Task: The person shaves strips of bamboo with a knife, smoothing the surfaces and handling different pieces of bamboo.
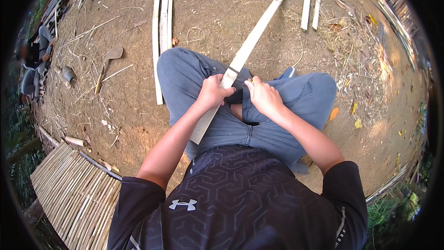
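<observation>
A long, pale split-bamboo strip lies slanted across my lap, its far end up and to the right over the dirt. My left hand is closed round its lower part, thumb on the near side. My right hand is closed on a knife, mostly hidden by the fingers. The thin dark blade lies across the strip just beyond my left hand. The strip's near end rests against my left thigh.
I sit cross-legged on bare dirt. Bamboo strips lie ahead on the left, two more ahead on the right. A hoe-like tool and a bamboo-slat platform are on the left. Another person sits at the far left.
</observation>
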A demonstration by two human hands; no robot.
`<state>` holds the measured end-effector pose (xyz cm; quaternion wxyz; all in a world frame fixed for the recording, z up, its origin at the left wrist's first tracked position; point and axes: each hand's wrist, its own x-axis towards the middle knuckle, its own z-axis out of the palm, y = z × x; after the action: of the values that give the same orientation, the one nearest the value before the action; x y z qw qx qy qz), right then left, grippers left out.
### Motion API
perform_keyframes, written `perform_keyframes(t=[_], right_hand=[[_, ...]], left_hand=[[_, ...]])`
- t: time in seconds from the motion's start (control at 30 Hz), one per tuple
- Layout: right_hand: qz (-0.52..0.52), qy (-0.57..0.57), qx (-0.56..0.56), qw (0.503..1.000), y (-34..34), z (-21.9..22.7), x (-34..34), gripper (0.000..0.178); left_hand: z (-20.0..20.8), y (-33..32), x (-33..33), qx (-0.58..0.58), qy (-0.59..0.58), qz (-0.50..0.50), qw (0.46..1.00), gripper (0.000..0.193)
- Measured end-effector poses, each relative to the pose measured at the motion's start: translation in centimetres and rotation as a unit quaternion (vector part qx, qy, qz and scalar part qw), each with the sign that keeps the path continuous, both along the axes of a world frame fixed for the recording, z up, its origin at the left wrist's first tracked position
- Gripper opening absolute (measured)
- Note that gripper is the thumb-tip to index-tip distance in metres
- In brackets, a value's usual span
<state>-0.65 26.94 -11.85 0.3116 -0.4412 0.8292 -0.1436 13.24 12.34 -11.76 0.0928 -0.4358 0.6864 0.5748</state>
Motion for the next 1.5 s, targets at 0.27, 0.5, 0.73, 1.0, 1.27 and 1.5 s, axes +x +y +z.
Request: perform_keyframes(t=[0.27,0.5,0.73,1.0,1.27,1.5], right_hand=[[-0.034,0.014,-0.029,0.999,0.3,-0.4,1.5,0.038],[0.003,0.059,-0.048,0.997,0.3,-0.9,1.2,0.041],[0.009,0.031,-0.033,0.999,0.1,-0.6,1.8,0.039],[-0.057,0.088,-0.068,0.992,0.2,-2.0,4.3,0.037],[-0.044,0.116,-0.076,0.989,0.8,-1.9,4.6,0.038],[-0.017,0.149,-0.090,0.985,0.7,-2.0,4.0,0.038]], left_hand=[[-0.1,0.1,0.0,-0.013,-0.003,0.003,1.000,0.030],[-0.6,0.3,0.3,-0.036,-0.007,-0.011,0.999,0.028],[-0.4,0.5,0.2,-0.047,-0.003,-0.018,0.999,0.031],[-0.8,0.6,0.0,-0.063,-0.006,-0.018,0.998,0.033],[0.0,0.7,-0.2,-0.065,-0.013,-0.018,0.998,0.032],[-0.3,0.6,0.0,-0.069,-0.029,-0.023,0.997,0.031]])
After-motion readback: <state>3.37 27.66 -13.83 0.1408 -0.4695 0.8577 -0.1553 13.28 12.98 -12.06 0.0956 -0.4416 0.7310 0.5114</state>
